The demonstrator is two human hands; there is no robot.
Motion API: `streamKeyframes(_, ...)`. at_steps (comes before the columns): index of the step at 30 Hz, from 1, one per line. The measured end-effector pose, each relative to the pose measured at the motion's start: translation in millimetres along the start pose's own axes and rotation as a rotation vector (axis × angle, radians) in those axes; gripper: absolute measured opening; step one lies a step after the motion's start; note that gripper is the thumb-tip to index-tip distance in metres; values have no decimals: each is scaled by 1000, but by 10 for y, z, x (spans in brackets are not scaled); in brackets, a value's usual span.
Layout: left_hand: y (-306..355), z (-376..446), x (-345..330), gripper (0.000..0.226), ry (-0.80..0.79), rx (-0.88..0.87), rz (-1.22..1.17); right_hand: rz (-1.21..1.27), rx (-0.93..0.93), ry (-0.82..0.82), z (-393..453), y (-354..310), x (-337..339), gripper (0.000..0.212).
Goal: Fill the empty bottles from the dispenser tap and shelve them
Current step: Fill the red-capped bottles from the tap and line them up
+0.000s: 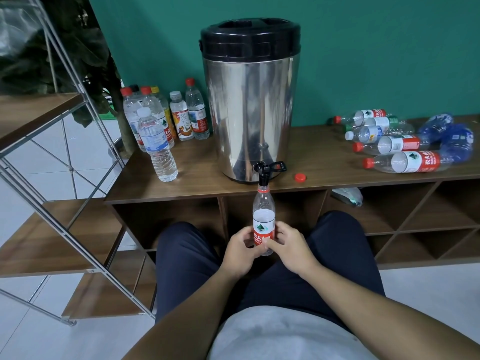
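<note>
Two hands on one bottle (264,219), centre frame, its open neck right under the black tap (263,170). Largest thing up top: steel dispenser (250,100), black lid, standing on the wooden tabletop (197,185). Upright capped bottles (161,126) grouped at middle left; empties (405,146) lying on their sides at right. My left hand (240,249) and right hand (288,246) both curl around the labelled lower half. Loose red cap (300,177) lies on the tabletop just right of the tap.
</note>
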State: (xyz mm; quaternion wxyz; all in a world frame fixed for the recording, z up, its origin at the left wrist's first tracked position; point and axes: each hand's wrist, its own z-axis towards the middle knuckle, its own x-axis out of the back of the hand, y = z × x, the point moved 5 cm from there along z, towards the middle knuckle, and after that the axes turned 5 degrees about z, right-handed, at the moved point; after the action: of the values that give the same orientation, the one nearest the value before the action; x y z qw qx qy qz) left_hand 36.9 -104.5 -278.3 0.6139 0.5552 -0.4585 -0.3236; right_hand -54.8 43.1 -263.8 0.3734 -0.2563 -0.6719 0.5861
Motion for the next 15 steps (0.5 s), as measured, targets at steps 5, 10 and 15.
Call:
streamKeyframes(5, 25, -3, 5, 46, 8, -20, 6, 29, -1, 18, -8, 25, 10, 52)
streamKeyframes(10, 26, -3, 7, 44, 8, -28, -6, 37, 1, 26, -6, 26, 3, 49)
streamKeyframes(15, 1, 5, 0, 43, 0, -18, -8, 33, 7, 26, -8, 18, 1, 46)
